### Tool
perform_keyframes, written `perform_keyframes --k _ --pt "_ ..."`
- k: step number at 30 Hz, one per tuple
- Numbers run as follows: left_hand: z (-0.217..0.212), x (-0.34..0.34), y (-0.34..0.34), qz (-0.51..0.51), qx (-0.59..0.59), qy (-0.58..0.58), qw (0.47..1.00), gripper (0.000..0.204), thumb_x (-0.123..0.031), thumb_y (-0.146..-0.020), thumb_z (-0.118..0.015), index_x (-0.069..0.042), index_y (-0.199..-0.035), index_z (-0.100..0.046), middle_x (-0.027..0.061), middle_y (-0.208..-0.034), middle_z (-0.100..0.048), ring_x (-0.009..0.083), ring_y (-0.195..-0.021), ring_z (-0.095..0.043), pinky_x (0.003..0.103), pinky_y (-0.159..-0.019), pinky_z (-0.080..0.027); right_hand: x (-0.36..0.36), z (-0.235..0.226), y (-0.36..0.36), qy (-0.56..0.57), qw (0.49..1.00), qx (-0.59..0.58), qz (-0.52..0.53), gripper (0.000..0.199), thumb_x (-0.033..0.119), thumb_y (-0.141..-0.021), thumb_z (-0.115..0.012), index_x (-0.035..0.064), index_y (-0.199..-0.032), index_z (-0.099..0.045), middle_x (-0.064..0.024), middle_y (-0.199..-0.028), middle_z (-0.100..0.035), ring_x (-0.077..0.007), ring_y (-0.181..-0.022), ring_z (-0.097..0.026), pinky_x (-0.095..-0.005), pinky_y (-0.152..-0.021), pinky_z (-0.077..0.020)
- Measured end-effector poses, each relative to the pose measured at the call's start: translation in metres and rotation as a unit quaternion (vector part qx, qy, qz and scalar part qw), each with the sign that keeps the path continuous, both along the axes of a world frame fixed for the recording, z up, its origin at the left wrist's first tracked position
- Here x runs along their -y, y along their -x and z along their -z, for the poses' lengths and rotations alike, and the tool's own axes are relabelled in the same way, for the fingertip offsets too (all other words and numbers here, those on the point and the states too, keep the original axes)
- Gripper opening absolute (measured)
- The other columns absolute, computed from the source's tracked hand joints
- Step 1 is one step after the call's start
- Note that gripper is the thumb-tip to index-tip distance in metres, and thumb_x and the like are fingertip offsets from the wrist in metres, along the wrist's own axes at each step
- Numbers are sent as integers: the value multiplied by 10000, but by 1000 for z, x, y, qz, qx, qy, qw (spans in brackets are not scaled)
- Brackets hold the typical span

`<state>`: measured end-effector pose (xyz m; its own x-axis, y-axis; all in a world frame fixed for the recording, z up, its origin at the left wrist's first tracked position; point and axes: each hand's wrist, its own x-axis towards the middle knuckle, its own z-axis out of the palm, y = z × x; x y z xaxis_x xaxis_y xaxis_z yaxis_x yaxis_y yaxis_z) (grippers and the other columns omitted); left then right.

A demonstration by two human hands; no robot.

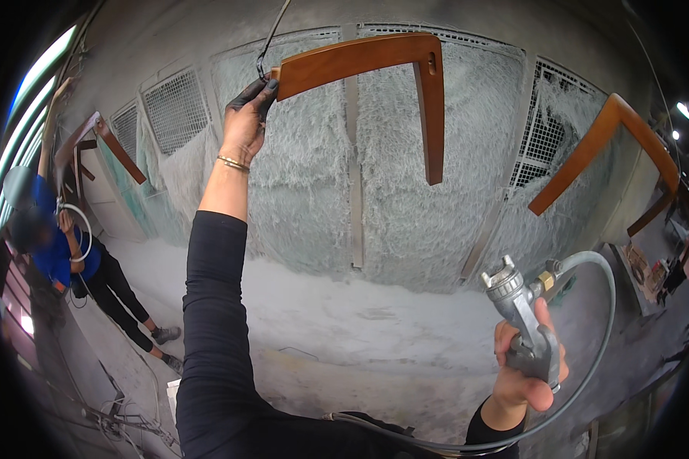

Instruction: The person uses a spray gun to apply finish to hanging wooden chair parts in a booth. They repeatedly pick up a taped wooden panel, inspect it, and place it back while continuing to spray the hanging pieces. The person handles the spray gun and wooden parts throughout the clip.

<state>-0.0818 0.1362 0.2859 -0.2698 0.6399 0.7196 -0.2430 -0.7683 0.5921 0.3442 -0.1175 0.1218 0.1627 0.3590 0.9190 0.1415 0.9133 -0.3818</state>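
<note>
My left hand (246,121), its fingers darkly stained, is raised and closed on the left end of an L-shaped wooden furniture part (352,63). The part is a glossy reddish brown, with one arm running right and the other pointing down, and a slot near its corner. A wire hook (263,63) comes down from above to the end that I hold. Lower right, my right hand (524,382) is wrapped round the handle of a metal spray gun (530,325), whose nozzle points up. Whether a finger presses the trigger is hidden.
A grey hose (611,306) loops from the gun to the right and back under my body. Another brown wooden part (612,141) hangs at right, more (115,145) at left. A person in blue (73,252) stands at left. Fibrous filter panels (298,168) cover the wall.
</note>
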Motion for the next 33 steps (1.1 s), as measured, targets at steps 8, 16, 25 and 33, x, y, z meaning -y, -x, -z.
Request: perform_keyframes --k 8,16,25,33 --pt "-1 -3 17 12 -14 13 1000 326 -16 -940 -712 49 -1257 -677 104 -1209 -719 165 -1111 -678 250 -1004 -521 6 3 7 61 995 78 -1 1095 861 -844 -459 -109 -1327 -615 -137 -716 -659 -135 -556 -576 -252 -499 -430" --pt "-9 -6 37 -14 -32 55 998 330 -51 -965 -691 31 -1283 -663 123 -1278 -691 190 -1158 -665 300 -1033 -536 17 24 -25 152 979 -43 129 1089 848 -877 -438 -123 -1353 -573 -57 -656 -560 -78 -490 -444 -225 -428 -317" --pt "-26 -4 55 -97 -17 121 988 388 -46 -993 -630 53 -1365 -582 150 -1306 -669 227 -1196 -657 328 -1051 -532 28 18 -24 83 981 -114 137 1136 885 -827 -427 -123 -1312 -623 -51 -642 -585 -63 -509 -471 -208 -455 -302" --pt "-31 -24 81 -122 -34 123 984 346 -46 -965 -677 61 -1290 -629 133 -1229 -700 211 -1107 -698 301 -961 -581 30 37 -26 204 965 -62 150 950 763 -932 -503 -89 -1330 -630 -20 -686 -588 -66 -577 -480 -232 -528 -360"
